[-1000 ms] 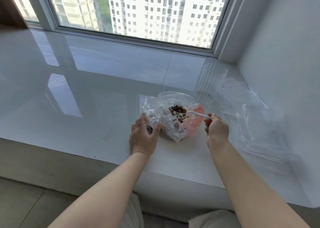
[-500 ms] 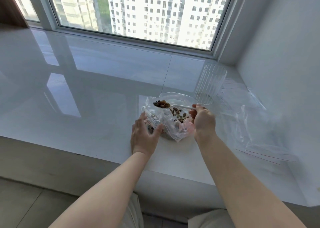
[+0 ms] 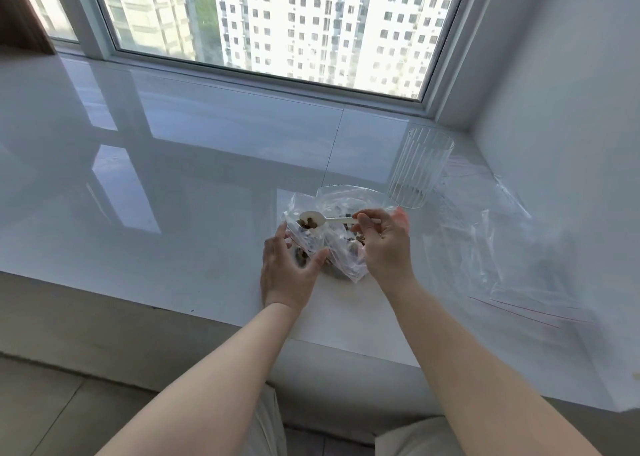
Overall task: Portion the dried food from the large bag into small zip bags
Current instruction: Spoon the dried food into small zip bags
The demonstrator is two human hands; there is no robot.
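The large clear bag (image 3: 349, 206) with dried food at its bottom lies on the white sill (image 3: 207, 178). Against its left side stands a small clear zip bag (image 3: 304, 239), held up by my left hand (image 3: 287, 272) with thumb and fingers around it. My right hand (image 3: 384, 244) pinches the handle of a white plastic spoon (image 3: 313, 220). The spoon's bowl, carrying brown dried food, is tilted over the small bag's mouth. Some brown pieces show low inside the small bag.
A ribbed clear tumbler (image 3: 420, 168) stands just behind the bags to the right. Several empty zip bags with red seal lines (image 3: 502, 247) lie spread to the right, near the wall (image 3: 571, 109). The sill's front edge (image 3: 138, 299) runs just below my hands.
My right hand has carried the loaded spoon out of the large bag and to the left, over the small bag, and tipped it. My left hand has stayed on the small bag.
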